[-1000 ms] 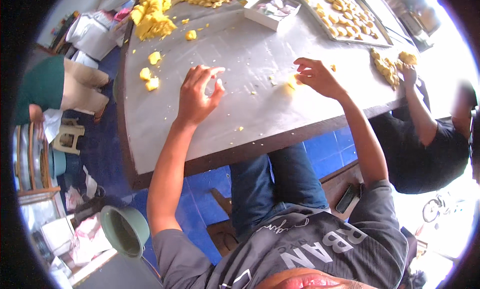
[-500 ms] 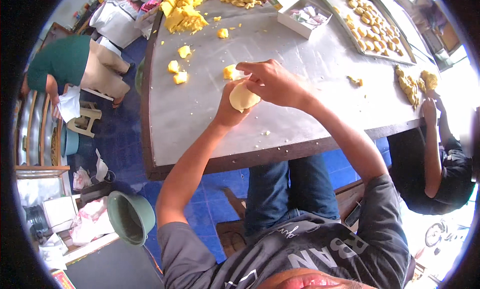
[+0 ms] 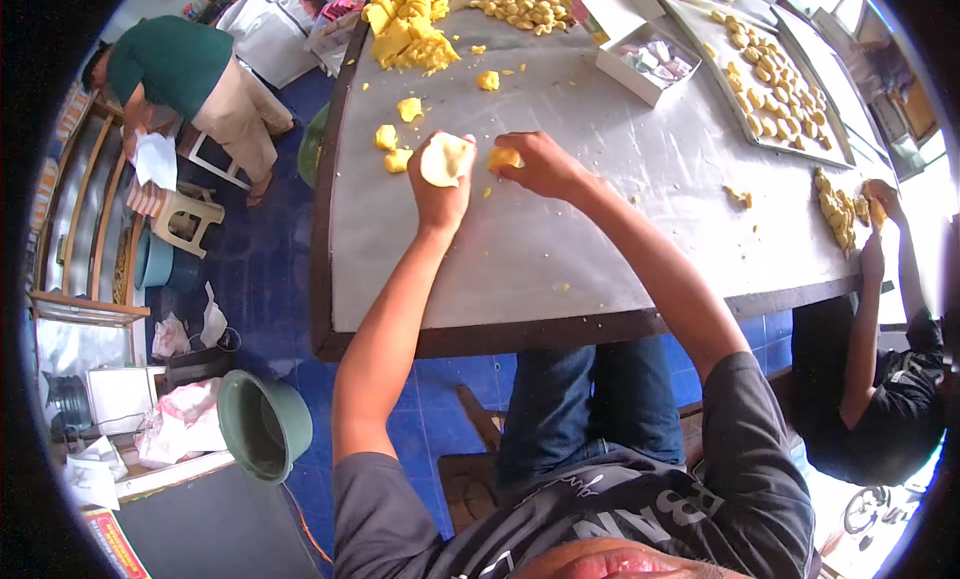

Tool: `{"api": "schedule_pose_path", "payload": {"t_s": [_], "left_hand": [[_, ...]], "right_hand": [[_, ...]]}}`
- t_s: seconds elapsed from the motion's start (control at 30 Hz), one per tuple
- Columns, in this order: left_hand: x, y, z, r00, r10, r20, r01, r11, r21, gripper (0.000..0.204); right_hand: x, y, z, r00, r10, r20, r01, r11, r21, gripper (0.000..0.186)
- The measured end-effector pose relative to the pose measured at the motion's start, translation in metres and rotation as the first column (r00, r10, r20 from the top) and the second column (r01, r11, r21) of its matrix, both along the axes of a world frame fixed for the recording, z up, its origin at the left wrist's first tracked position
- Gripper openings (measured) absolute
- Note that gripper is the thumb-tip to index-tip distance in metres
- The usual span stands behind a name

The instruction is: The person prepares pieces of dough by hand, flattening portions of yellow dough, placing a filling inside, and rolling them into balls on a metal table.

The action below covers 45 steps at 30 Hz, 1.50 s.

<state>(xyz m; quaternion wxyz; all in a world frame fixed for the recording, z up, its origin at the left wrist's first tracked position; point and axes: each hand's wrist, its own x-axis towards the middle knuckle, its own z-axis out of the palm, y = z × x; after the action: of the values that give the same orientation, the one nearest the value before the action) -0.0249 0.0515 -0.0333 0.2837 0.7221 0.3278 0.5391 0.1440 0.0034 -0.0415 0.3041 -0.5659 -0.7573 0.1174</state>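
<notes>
The left hand [image 3: 440, 197] is raised over the bench [image 3: 600, 239], fingers curled around a pale, flattened dough round [image 3: 443, 162] whose face is turned up. Just beside it, to its right, the right hand [image 3: 545, 164] grips a yellow lump [image 3: 506, 158] in its bent fingers and thumb; whether that lump touches the bench, I cannot tell. The two hands are apart.

To the left of the left hand, two yellow pieces [image 3: 397, 160] lie close together, with a third piece [image 3: 410, 109] a little beyond them. A fourth piece [image 3: 488, 81] sits ahead of the gap between the hands. Farther beyond the left hand is a big, rough yellow mass [image 3: 408, 34], and to its right a heap of small tan pieces [image 3: 525, 7].

Beyond the right hand and to its right stands a white open box [image 3: 625, 77] of small pale items; farther right, a tray [image 3: 800, 153] bears many small rounded pieces. Well to the right of the right hand, near a co-worker's hands [image 3: 882, 197], lies a brownish-yellow dough strip [image 3: 833, 211].
</notes>
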Motion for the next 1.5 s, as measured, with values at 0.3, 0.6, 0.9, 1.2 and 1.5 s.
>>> {"api": "schedule_pose_path", "payload": {"t_s": [0.3,0.6,0.9,1.2,1.5], "left_hand": [[0.006,-0.026,-0.004,0.953,-0.298,0.062,0.303,0.949,-0.090,0.011],[0.010,-0.034,0.000,0.911,-0.408,0.061,0.412,0.908,-0.073,0.015],[0.008,-0.039,0.007,0.932,-0.357,-0.062,0.357,0.934,-0.003,0.021],[0.011,-0.037,-0.001,0.911,-0.407,-0.074,0.407,0.913,-0.004,0.020],[0.003,-0.039,0.008,0.925,-0.362,-0.114,0.367,0.930,0.026,0.013]], "right_hand": [[-0.042,-0.057,0.066,0.954,0.032,-0.299,0.025,0.982,0.187,0.031],[-0.032,-0.063,0.048,0.935,-0.046,-0.353,0.099,0.986,0.133,0.058],[-0.024,-0.059,0.032,0.756,-0.159,-0.635,-0.030,0.961,-0.276,0.086],[-0.020,-0.060,0.027,0.656,-0.089,-0.749,-0.127,0.966,-0.225,0.072],[-0.040,-0.054,0.017,0.627,-0.089,-0.774,-0.085,0.980,-0.182,0.077]]}}
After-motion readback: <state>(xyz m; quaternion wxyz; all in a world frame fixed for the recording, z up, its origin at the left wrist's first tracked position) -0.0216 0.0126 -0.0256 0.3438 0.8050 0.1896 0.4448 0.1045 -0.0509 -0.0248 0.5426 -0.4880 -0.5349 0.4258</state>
